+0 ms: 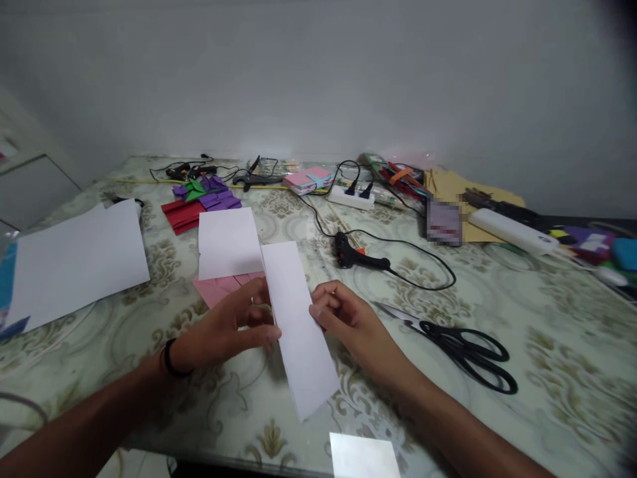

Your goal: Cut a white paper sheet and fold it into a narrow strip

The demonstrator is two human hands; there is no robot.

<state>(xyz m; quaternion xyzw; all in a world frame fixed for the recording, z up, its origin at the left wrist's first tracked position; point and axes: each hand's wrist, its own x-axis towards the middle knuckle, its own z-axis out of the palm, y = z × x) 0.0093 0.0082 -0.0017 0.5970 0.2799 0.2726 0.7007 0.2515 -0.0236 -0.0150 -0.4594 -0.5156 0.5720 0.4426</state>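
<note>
As your left hand [226,328] and right hand [351,322], fingers half-curled, hold the paper strip [301,325] (scissors [432,330] right of it), folding seems underway; align edges.

Open tabletop at lower right, clutter across the upper frame.
The white paper strip [303,325] fills the gap between my left hand [236,325] and right hand [351,322]; scissors [430,328] lie beside my right, the glue gun [361,256] above. Bare tablecloth [562,425] gives passage at lower right.
</note>
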